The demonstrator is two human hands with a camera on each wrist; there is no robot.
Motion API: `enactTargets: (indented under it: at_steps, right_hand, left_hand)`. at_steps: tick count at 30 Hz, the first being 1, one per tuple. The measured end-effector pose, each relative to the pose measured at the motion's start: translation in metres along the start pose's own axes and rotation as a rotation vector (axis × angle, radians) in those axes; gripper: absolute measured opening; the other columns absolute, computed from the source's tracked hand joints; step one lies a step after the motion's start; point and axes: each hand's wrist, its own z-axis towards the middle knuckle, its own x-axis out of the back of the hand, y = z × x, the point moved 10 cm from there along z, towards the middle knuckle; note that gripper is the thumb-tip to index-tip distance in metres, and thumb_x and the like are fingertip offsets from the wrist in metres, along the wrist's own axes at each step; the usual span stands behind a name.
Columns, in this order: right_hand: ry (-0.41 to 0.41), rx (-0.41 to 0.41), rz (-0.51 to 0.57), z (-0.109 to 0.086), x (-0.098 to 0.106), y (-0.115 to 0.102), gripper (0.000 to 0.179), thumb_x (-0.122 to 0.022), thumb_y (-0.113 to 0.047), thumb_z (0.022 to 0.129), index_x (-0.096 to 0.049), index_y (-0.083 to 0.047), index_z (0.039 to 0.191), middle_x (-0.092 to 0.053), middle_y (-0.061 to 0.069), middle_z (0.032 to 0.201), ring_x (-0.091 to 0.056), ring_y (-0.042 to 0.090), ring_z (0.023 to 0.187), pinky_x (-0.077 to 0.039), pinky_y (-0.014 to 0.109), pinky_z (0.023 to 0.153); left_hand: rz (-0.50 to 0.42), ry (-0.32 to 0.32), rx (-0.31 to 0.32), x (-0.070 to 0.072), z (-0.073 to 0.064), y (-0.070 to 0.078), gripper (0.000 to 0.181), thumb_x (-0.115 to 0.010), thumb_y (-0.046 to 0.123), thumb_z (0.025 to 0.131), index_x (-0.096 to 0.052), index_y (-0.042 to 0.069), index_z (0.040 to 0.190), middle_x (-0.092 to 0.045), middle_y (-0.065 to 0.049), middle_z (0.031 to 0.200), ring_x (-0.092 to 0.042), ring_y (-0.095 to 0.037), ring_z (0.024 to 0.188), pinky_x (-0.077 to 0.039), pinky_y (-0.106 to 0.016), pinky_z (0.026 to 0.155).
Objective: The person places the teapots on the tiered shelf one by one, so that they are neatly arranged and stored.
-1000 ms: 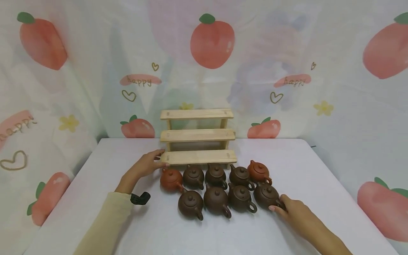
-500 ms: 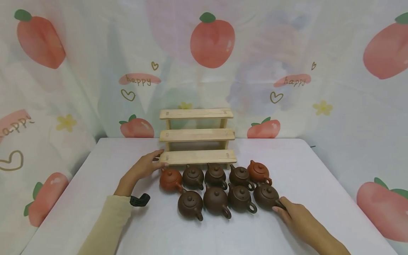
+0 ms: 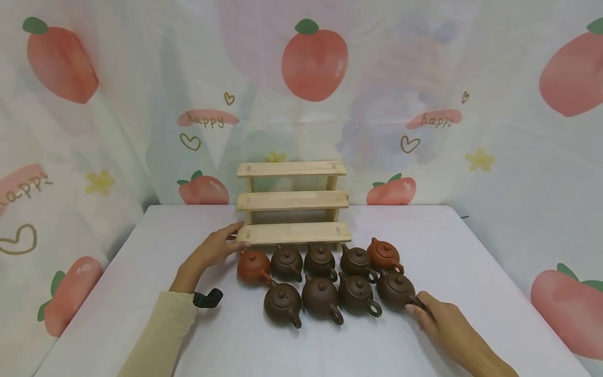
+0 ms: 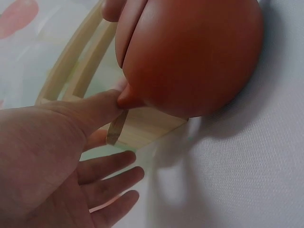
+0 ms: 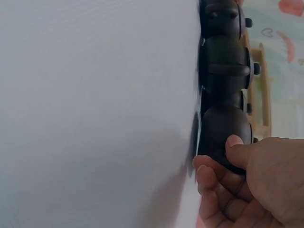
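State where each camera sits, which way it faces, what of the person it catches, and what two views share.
Head: worn on the head, facing forward and down at the wooden rack and teapots; left hand, sleeve, right hand and forearm show.
Left wrist: faces a close red teapot and part of the rack; the left hand shows.
Right wrist: picture sideways, facing across the white table at dark teapots; the right hand shows.
Shared: head and left wrist both show the red teapot beside the left hand.
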Motion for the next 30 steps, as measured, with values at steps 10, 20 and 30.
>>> enactTargets:
  at_steps: [10, 20, 30]
  right_hand:
    - [0.033, 0.023, 0.007, 0.003, 0.010, -0.006, 0.033, -0.074, -0.011, 0.099, -0.048, -0.022, 0.081, -0.039, -0.020, 0.065, -0.033, -0.004, 0.056, -0.032, 0.021, 0.051]
    - [0.039, 0.048, 0.007, 0.019, 0.030, -0.016, 0.026, -0.070, -0.014, 0.103, -0.052, -0.020, 0.085, -0.049, -0.015, 0.066, -0.035, -0.004, 0.056, -0.034, 0.022, 0.050]
    - [0.087, 0.156, 0.019, 0.065, 0.055, -0.035, 0.023, -0.069, -0.010, 0.103, -0.055, -0.015, 0.087, -0.053, -0.012, 0.067, -0.038, -0.002, 0.055, -0.035, 0.023, 0.048]
  left_hand:
    - [-0.009, 0.002, -0.001, 0.000, -0.003, 0.001, 0.074, -0.067, 0.037, 0.104, -0.037, 0.001, 0.162, -0.055, -0.030, 0.150, -0.053, -0.046, 0.140, -0.040, -0.063, 0.116]
    - [-0.019, -0.001, -0.005, -0.001, -0.002, 0.002, 0.073, -0.066, 0.036, 0.105, -0.037, 0.001, 0.162, -0.054, -0.029, 0.152, -0.053, -0.045, 0.141, -0.040, -0.062, 0.116]
    - [-0.051, -0.008, 0.009, -0.004, -0.001, -0.003, 0.074, -0.067, 0.037, 0.105, -0.036, 0.004, 0.164, -0.054, -0.029, 0.151, -0.054, -0.046, 0.140, -0.043, -0.061, 0.115]
